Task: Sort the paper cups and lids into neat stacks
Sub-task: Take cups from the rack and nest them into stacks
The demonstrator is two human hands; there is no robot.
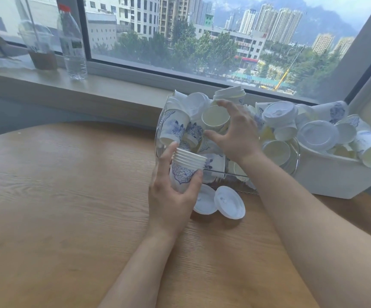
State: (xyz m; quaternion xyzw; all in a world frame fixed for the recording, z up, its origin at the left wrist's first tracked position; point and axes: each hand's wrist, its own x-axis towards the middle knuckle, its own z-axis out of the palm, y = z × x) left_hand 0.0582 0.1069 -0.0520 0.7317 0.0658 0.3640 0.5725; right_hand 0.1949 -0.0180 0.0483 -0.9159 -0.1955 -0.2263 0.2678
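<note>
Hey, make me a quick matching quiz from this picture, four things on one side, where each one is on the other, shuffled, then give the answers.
Things:
1. stack of cups
2. two loose lids
3. water bottle
4. open cup

Places:
A. on the window sill
B. lying on the wooden table
C. held in the left hand
D. in the pile, under the fingers of the right hand

Pairs: 1-C, 2-B, 3-A, 4-D
</note>
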